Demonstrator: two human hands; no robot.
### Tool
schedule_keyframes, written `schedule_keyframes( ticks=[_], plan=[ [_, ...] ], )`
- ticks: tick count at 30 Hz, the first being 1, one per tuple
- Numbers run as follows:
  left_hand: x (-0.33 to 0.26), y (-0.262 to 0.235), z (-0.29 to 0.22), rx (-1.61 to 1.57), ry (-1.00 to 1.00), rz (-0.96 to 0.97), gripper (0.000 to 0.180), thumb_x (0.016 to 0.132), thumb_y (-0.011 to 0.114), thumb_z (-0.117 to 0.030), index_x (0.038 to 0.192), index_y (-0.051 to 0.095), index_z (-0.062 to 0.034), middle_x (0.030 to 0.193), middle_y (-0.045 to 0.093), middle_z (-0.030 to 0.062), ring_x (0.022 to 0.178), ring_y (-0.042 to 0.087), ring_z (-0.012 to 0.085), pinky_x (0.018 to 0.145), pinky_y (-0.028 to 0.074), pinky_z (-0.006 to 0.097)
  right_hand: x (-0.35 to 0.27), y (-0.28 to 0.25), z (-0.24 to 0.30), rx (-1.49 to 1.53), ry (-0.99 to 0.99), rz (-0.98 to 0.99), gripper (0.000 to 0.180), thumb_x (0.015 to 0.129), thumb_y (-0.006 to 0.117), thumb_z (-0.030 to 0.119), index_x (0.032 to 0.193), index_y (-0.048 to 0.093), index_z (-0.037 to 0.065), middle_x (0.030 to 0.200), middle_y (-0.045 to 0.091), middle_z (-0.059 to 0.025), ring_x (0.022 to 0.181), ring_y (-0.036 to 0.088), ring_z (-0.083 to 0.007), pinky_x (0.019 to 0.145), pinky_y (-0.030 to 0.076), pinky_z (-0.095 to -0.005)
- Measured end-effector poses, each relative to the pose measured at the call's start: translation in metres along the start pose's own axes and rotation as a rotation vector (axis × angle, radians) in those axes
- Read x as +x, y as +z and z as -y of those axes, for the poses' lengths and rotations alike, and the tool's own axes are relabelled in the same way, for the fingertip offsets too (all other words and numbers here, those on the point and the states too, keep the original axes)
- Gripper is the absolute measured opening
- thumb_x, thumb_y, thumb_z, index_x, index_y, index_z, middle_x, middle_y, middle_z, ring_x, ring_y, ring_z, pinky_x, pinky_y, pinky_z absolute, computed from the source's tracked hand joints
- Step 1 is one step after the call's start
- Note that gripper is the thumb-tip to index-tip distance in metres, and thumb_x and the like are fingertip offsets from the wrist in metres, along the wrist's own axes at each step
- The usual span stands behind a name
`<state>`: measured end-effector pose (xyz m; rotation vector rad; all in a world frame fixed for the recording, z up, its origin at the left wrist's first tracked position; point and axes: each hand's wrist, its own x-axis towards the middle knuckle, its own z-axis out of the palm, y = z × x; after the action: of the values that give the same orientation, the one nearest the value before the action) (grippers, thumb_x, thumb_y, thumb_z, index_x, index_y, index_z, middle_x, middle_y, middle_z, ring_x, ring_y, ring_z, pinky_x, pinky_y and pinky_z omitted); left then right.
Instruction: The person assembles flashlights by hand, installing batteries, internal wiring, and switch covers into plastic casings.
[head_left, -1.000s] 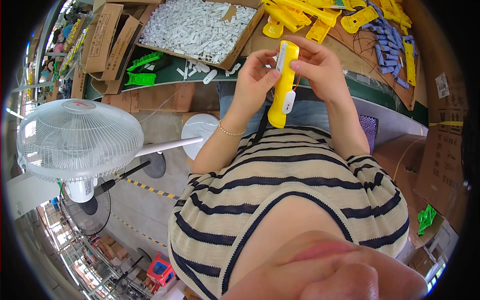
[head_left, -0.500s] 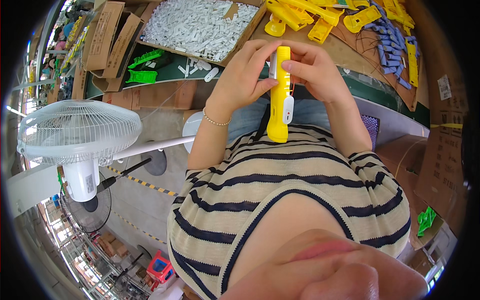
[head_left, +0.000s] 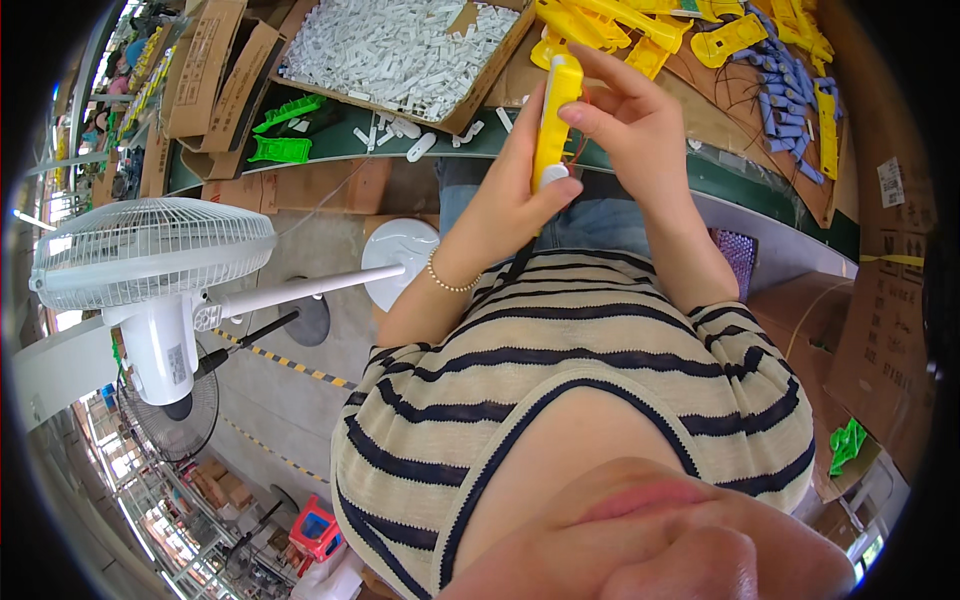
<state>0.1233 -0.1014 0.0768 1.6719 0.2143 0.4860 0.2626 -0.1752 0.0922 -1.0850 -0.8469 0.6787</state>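
Yellow plastic casing [head_left: 556, 115] upright above worktop [head_left: 700, 175]: we are gripping it with left hand [head_left: 510, 200], right hand [head_left: 635, 125] pinching top, mid-assembly; next, we judge, pressing parts flush.

Both hands [head_left: 600, 150] gripping yellow plastic casing [head_left: 555, 115], white fan [head_left: 150, 250]

Short-sleeved cream knit top [head_left: 590, 370] with dark navy stripes, blue jeans [head_left: 590, 215], beaded bracelet [head_left: 447, 283] on left wrist.

A green-topped workbench [head_left: 640, 160] ran along the far side, bearing a cardboard tray of white parts [head_left: 400, 50] at left and yellow housings [head_left: 640, 30] at right.
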Motion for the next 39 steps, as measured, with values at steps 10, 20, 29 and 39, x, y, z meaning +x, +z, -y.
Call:
schedule_keyframes(
  ticks=[10, 20, 29, 39],
  plan=[
    [0.001, -0.008, 0.011, 0.152, 0.057, -0.159, 0.059, 0.091, 0.044, -0.007, 0.142, 0.017, 0.0035, 0.129, 0.044, 0.0183, 0.117, 0.047, 0.0231, 0.099, 0.036, 0.033, -0.007, 0.003, -0.019, -0.312, -0.044, -0.012, 0.017, 0.075, 0.069, 0.013, 0.089, 0.067, 0.002, 0.101, 0.064, -0.0091, 0.087, 0.06, -0.0145, 0.075, 0.046, -0.0281],
    [0.004, -0.002, 0.018, 0.044, 0.099, -0.326, 0.048, 0.091, 0.04, -0.005, 0.136, 0.025, 0.0016, 0.114, 0.05, 0.0123, 0.1, 0.05, 0.0169, 0.091, 0.04, 0.03, -0.029, 0.015, -0.013, -0.633, -0.169, 0.04, 0.01, 0.072, 0.069, 0.008, 0.074, 0.061, 0.003, 0.081, 0.06, -0.0067, 0.081, 0.054, -0.0252, 0.074, 0.043, -0.0329],
    [0.005, -0.003, 0.03, -0.252, -0.054, -0.221, 0.048, 0.087, 0.04, 0.001, 0.133, 0.027, -0.0025, 0.108, 0.049, 0.0131, 0.085, 0.056, 0.0186, 0.075, 0.05, 0.032, -0.017, -0.034, -0.006, -0.609, 0.193, 0.011, 0.02, 0.076, 0.069, 0.012, 0.094, 0.069, 0.006, 0.084, 0.063, -0.0084, 0.073, 0.057, -0.016, 0.067, 0.045, -0.0292],
    [0.006, 0.001, 0.028, -0.37, -0.129, -0.101, 0.053, 0.088, 0.037, 0.001, 0.137, 0.019, -0.0045, 0.107, 0.048, 0.0131, 0.077, 0.057, 0.0165, 0.069, 0.052, 0.032, 0.076, -0.238, -0.002, -1.318, -0.137, -0.21, 0.022, 0.079, 0.05, 0.006, 0.095, 0.065, 0.002, 0.105, 0.061, -0.0229, 0.099, 0.056, -0.0325, 0.081, 0.044, -0.037]
  ],
)
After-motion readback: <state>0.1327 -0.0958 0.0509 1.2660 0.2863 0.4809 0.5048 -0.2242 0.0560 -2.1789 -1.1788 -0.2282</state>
